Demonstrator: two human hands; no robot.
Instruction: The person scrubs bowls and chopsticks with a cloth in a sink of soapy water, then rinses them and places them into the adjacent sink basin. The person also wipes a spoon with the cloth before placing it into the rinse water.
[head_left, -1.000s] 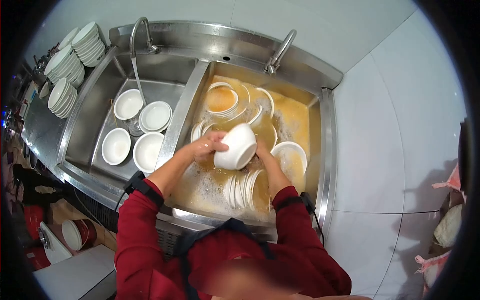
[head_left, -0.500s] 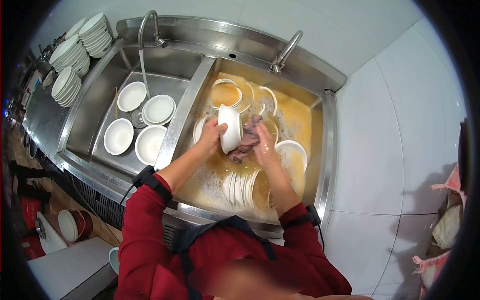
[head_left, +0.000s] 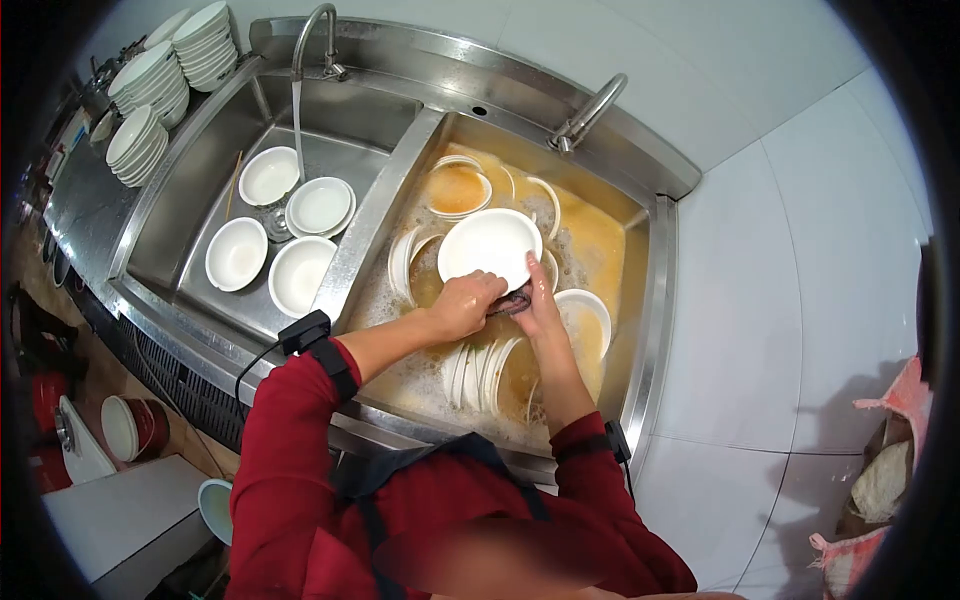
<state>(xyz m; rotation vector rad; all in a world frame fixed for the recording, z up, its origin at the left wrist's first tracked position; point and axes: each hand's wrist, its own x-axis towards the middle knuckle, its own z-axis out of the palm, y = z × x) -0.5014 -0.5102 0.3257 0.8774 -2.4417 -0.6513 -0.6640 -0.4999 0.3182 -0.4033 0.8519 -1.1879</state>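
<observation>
Above the right basin, a white bowl (head_left: 490,240) is held with its broad round face turned up toward me. My left hand (head_left: 466,304) is closed on its near-left rim. On the near-right rim, my right hand (head_left: 539,303) presses its thumb, the other fingers hidden beneath. Part of a dark, wet cloth (head_left: 511,301) shows between the two hands, against the bowl's underside. Cloudy yellowish, foamy water (head_left: 410,360) lies below, with several white bowls in it, including a row of bowls on edge (head_left: 480,377) nearest me.
In the left basin (head_left: 185,215) several white bowls lie under a running faucet (head_left: 318,40). A second faucet (head_left: 590,115) stands over the right basin. Stacked white bowls (head_left: 150,85) occupy the left counter. A metal divider (head_left: 385,205) separates the basins; a tiled wall (head_left: 740,300) borders the right.
The bowl has turned from side-on to facing me. My right hand has come in from beside it to grip its rim, and the cloth is now mostly hidden under it.
</observation>
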